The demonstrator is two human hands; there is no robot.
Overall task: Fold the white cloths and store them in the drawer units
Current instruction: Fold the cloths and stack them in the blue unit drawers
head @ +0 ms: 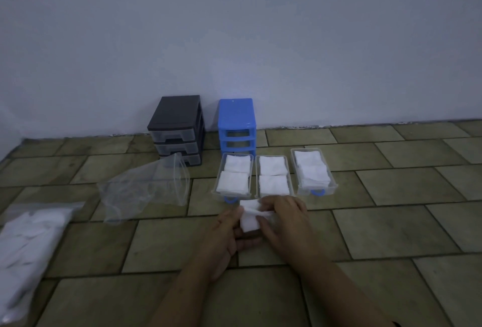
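A small white cloth (251, 218) is held between both hands just above the tiled floor. My left hand (227, 238) grips its left edge and my right hand (284, 222) pinches its folded top edge. Beyond them, three clear drawers lie side by side on the floor: the left drawer (218, 185), the middle drawer (257, 178) and the right drawer (332, 178), each holding folded white cloths. Behind those stands the blue drawer unit (236, 118) with its slots empty. To its left stands the black drawer unit (177, 128) with its drawers in.
An empty clear plastic bag (146, 188) lies left of the drawers. A second bag (28, 243) full of white cloths sits at the lower left edge. A plain wall runs behind the units. The tiled floor (391, 222) stretches to the right.
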